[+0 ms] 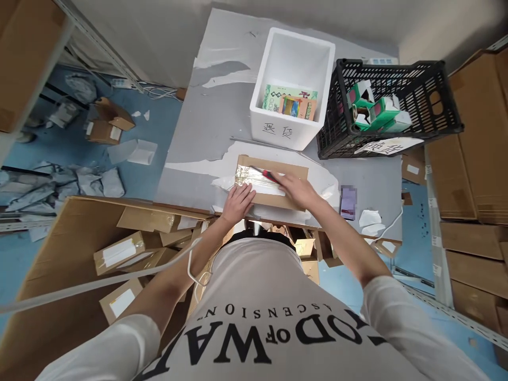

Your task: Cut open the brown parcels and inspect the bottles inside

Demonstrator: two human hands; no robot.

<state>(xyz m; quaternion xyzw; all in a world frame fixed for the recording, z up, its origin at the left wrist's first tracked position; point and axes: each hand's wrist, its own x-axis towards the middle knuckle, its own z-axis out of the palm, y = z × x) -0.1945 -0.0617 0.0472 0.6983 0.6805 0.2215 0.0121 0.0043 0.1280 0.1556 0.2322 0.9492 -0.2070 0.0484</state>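
Observation:
A taped cardboard box [273, 200] lies flat on the table in front of me, with a white label and shiny clear tape across its top. My left hand [239, 202] rests on the box's near left corner, fingers stretched out and lying flat on it. Over the right part of the box, my right hand [296, 189] is closed around a red and black utility knife [268, 175]. The knife points left, its tip above the taped end; whether the blade touches the tape I cannot tell.
Behind the box stands a white foam box [291, 129] holding colourful booklets. To its right is a black plastic crate [432, 106] with green cartons. A phone [348, 202] and paper scraps [371, 219] lie at right. A large carton [47, 296] of opened boxes stands at left.

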